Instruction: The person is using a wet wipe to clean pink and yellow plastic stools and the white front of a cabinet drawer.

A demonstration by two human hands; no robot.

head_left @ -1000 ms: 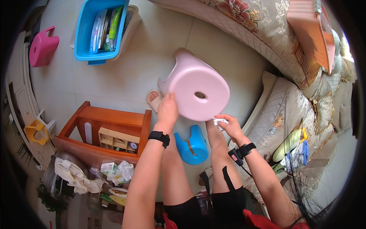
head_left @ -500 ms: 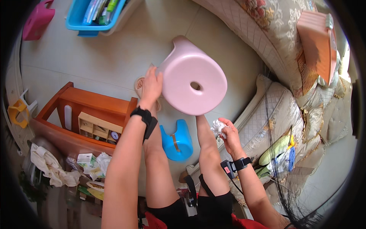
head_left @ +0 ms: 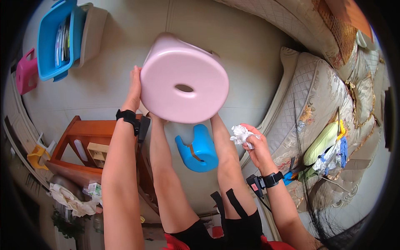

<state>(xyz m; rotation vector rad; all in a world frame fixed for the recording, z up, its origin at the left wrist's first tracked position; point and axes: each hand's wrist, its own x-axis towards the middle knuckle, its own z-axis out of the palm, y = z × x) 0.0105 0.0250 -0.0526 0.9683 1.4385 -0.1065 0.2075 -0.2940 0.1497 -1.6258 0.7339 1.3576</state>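
Observation:
A pale pink plastic stool (head_left: 183,66) with an oval slot in its seat is held in front of my shins, its seat facing up toward me. My left hand (head_left: 134,89) grips the stool's left edge, with some fingers hidden behind it. It looks raised, though its lower end is mostly out of sight. To the right, apart from the stool, my right hand (head_left: 259,150) is closed on a crumpled white tissue (head_left: 241,135). Between my legs stands a small blue plastic stool (head_left: 202,146) with a brownish strip on it.
A blue bin (head_left: 75,37) with books and a pink plastic item (head_left: 27,71) stand at the far left. Nearer is a brown wooden cabinet (head_left: 104,129). A patterned sofa (head_left: 291,100) borders the right side, with a pale green item (head_left: 321,143) on it.
The view has turned, shifting the bin and cabinet within the picture. The pink stool, still in my left hand, has moved left and tilted slightly. My right hand keeps the tissue.

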